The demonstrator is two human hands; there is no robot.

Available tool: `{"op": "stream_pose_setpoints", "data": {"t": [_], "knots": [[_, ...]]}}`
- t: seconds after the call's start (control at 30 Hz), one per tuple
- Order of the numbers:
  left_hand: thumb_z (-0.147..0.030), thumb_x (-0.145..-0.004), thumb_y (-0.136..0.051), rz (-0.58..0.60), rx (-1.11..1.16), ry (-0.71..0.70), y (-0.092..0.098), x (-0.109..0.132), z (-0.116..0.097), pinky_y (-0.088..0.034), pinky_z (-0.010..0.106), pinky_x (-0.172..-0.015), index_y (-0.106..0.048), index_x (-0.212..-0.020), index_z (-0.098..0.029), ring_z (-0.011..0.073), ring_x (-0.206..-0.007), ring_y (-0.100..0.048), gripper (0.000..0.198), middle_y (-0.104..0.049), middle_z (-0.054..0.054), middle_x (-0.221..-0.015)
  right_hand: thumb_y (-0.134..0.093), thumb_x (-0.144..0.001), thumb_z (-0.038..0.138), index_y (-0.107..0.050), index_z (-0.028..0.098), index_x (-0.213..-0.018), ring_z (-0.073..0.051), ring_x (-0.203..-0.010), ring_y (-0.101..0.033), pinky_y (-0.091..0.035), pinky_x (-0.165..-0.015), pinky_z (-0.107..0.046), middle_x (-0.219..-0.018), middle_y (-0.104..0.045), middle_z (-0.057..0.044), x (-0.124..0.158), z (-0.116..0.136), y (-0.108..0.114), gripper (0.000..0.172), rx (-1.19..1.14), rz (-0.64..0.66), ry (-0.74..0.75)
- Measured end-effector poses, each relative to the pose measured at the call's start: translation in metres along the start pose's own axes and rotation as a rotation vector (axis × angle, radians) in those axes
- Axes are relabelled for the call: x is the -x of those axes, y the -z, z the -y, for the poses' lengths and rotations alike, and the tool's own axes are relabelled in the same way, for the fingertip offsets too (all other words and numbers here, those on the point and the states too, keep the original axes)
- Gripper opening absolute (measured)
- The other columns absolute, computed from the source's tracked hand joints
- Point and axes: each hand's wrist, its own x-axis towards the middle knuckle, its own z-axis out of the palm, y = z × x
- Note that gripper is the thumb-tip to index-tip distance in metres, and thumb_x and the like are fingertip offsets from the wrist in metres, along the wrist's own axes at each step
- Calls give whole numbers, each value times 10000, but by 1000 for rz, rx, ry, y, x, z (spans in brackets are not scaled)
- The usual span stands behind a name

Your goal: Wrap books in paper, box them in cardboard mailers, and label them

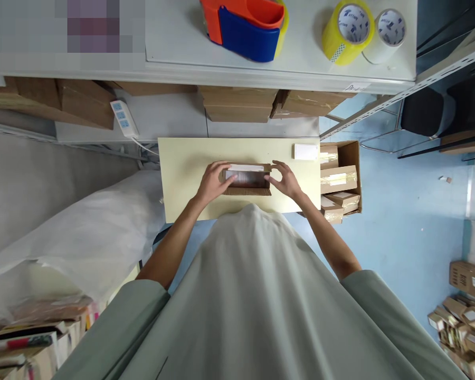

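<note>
Small cardboard box (247,192) open at top, sitting mid-worktop (190,155), toward the near edge. Left hand (212,183) at box's left end: fingers partly curled, thumb apart, over the opening; cannot tell whether they pinch the wall. Right hand (286,182) at right end: fingers loosely parted, thumb by the edge; firmness of hold likewise unclear. White rectangular item (306,152) at worktop's far right. Larger carton (359,177), filled with boxes, just beside, right.
</note>
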Motion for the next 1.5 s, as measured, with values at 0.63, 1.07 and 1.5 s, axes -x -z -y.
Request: {"op": "stream_pose_setpoints", "data": {"t": [0.63,1.07,1.5], "knots": [[-272,-1064,-667,-14,-60,103,-6,6,-2,-591,438,-1192,-784,-1291,-239,287,-1375,-715,257,-696,116,-1538,-623,-1092,396,-773,210,-1267,-285,-1212,-797,-672,-1052,-457,-1455,-748,-163,4,3,-20,296,-48,-15,-156],[-223,-969,-792,-287,110,409,-31,17,-9,-674,396,-981,-838,-1109,-197,213,-922,-809,150,-821,97,-1228,-729,-974,445,-761,230,-1143,-312,-1148,-845,-684,-998,-438,-1328,-837,-118,11,-1,-35,275,-420,-133,-371],[-119,-913,-780,-281,173,371,-44,23,-4,-676,378,-977,-821,-1043,-201,218,-963,-805,159,-801,90,-1210,-770,-933,573,-649,261,-955,-286,-1038,-835,-683,-925,-435,-1129,-829,-85,21,-11,-40,336,-319,-178,-407]]}}
